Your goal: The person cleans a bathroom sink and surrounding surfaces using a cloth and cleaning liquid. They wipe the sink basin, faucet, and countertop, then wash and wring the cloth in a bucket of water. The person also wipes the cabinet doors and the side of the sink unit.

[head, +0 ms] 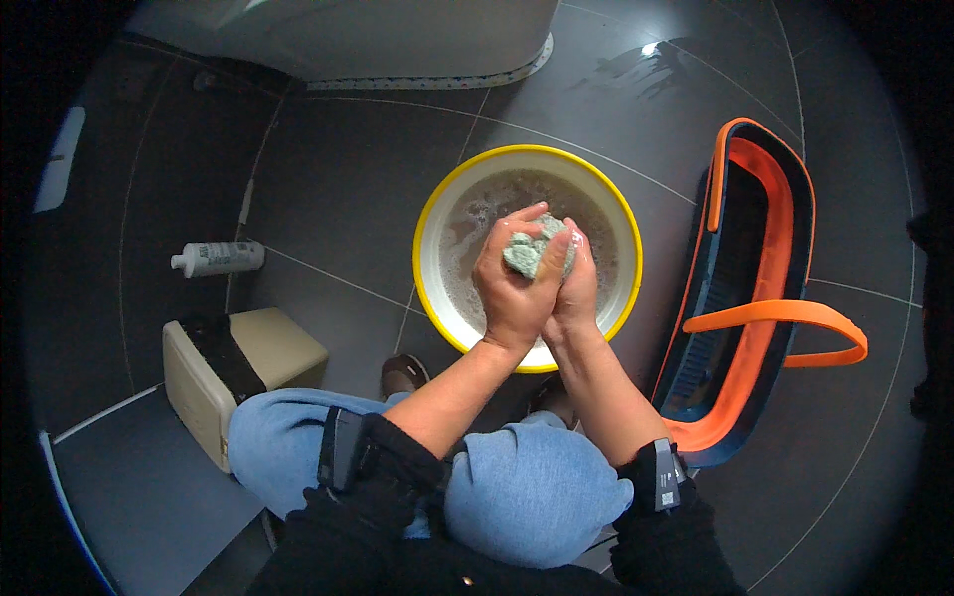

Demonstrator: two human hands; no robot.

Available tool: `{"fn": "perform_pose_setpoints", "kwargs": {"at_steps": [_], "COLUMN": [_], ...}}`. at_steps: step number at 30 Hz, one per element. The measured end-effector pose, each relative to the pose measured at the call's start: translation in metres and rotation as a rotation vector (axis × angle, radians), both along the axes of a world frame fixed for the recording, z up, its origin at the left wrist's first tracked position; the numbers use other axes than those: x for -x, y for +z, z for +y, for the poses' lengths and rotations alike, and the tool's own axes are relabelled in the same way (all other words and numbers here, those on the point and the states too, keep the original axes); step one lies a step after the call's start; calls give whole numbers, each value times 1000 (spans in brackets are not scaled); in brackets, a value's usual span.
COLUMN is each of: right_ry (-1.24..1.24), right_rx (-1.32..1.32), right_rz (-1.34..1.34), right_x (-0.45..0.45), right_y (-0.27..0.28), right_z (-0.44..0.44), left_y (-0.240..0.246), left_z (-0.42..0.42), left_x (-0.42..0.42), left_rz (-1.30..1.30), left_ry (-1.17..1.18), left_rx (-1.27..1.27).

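Note:
A wet, pale green cloth (526, 253) is bunched up between my palms. My left hand (514, 276) wraps around it from the left, its fingers bent over the top. On the other side my right hand (578, 277) presses against the cloth, and my wrists nearly meet. Both hands are above a round white basin (428, 261) with a yellow rim. Cloudy, greyish water (477, 201) with some foam lies in the basin. Part of the cloth is hidden by my fingers.
To the right stands a long dark-blue and orange bucket (775, 223) with an orange handle (790, 309). A white bottle (223, 259) lies at the left. Near my left knee is a beige bin (276, 346) with a black liner. A large white fixture (417, 37) is at the top.

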State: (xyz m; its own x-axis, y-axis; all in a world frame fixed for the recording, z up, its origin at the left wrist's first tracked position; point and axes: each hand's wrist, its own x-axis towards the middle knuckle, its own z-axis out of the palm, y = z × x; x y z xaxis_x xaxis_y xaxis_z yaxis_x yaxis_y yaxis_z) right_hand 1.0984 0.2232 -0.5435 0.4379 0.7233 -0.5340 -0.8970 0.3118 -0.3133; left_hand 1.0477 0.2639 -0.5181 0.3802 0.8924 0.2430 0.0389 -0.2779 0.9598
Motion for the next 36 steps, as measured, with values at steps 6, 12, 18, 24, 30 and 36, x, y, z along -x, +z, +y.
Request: {"fn": "perform_pose_setpoints", "kwargs": {"at_steps": [6,12,18,24,30,36], "right_ry": [103,517,813,1138,1185,1264], "right_rx": [-34,-81,4,167,297,305], "right_rz": [11,-455,456,139,-20,-151], "right_x": [-9,-27,-37,-52,-51,-58], "right_y": [-29,-54,-34,-31,-11,45], "right_z": [-16,-12,2,21,32,52], "left_y": [10,12,2,-31,-35,3], "left_z": [13,25,31,19,14,9], "left_x": [0,6,26,18,20,13], "left_rz": [119,110,16,13,33,53], "left_ry": [-196,-414,-647,-839,-850,-750], "left_rx": [-461,-729,-895,-978,-923,-987]}}
